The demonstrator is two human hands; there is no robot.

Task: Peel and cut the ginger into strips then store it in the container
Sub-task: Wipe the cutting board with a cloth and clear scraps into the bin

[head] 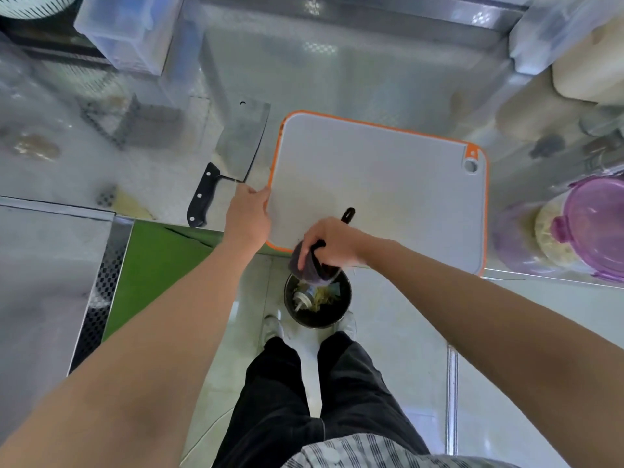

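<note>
Fingers of my left hand (248, 214) curl over the left edge of the cutting board (378, 184), close to its near corner, with the thumb on top; that hand grips the board. The board's near edge juts past the edge of the steel counter (337, 69).

My right hand (332, 243) sits at the board's near edge, its fingers closed round a dark cloth (305, 265) that hangs down from the fist. A black handle (348, 213) sticks out beyond those knuckles, lying over the board; I cannot tell what tool it belongs to, or whether the hand holds it as well.

Straight below the right fingers, down on the floor, stands a black bin (315, 322) with pale scraps (324, 295) and a small whitish object inside. The cloth's lower end hangs over the bin's mouth.

Just left of the left fingers lies a cleaver (236, 146), flat on the counter, its blade pointing away from me and its black grip nearest the hand, not touching it.

Well to the right of the right fingers, past the board's far side, stands the purple container (516, 244). Pale ginger strips (548, 238) show inside it, and a purple lid (597, 221) lies partly over it, on the side farthest from my fingers.
</note>
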